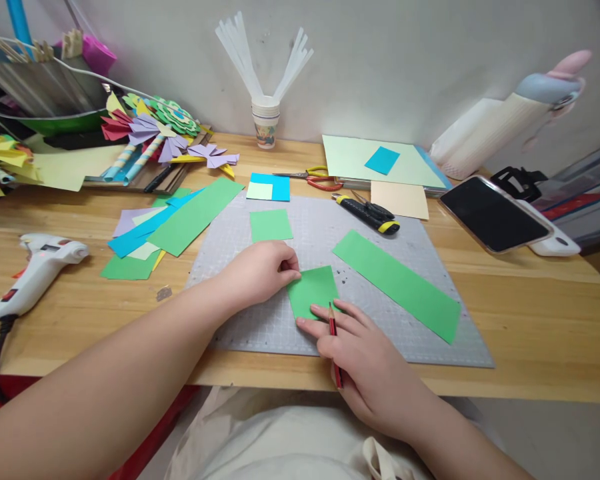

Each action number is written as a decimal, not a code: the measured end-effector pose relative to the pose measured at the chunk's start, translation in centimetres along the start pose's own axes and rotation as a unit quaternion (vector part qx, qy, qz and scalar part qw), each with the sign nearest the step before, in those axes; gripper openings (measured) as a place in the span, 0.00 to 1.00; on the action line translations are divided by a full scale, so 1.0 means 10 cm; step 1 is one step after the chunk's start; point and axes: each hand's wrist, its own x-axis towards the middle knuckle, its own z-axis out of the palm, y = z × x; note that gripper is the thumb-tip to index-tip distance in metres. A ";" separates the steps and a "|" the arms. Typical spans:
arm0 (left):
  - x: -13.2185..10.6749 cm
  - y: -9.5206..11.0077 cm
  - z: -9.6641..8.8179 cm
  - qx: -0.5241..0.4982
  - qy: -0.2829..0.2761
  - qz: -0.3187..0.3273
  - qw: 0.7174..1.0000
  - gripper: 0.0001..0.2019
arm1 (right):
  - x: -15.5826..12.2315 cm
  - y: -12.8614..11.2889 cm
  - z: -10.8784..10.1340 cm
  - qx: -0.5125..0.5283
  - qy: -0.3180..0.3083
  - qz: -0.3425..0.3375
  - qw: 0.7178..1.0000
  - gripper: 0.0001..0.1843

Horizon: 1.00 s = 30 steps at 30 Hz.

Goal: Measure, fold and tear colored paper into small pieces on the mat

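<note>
A green paper square [314, 288] lies on the grey cutting mat [260, 313]. My left hand [266, 270] is closed, pinching the square's upper left corner between thumb and fingers. Resting on the square's lower edge are the fingertips of my right hand [355, 353], which also holds a red and black pencil [333, 327], its sharpened point facing away from me. Just beyond my left hand is another green square [271, 225]. A long green paper strip [400, 287] lies slantwise on the mat's right side.
At the mat's far edge are a utility knife [367, 215], scissors [315, 177] and a blue card [281, 188]. Paper scraps [195, 217] and a glue gun [40, 267] lie to the left. A phone [495, 213] leans at the right, and a cup of white sticks [266, 123] stands by the wall.
</note>
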 end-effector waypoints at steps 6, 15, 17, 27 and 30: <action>-0.01 0.00 0.00 -0.003 -0.008 -0.003 1.000 0.05 | 0.00 0.00 -0.01 -0.002 0.002 -0.004 1.000 0.16; -0.01 0.00 0.00 -0.005 -0.007 -0.006 1.000 0.05 | -0.02 0.00 0.02 0.036 0.041 0.001 0.998 0.18; 0.00 -0.01 0.00 -0.004 -0.006 -0.006 1.000 0.05 | -0.01 0.00 0.02 0.031 0.036 -0.004 0.999 0.17; 0.00 -0.01 0.00 -0.003 -0.003 -0.004 1.000 0.05 | -0.01 0.01 0.02 -0.010 0.011 -0.007 1.000 0.15; 0.00 -0.01 0.01 -0.005 -0.003 -0.002 1.000 0.05 | 0.00 0.01 0.02 -0.020 0.013 -0.009 1.000 0.16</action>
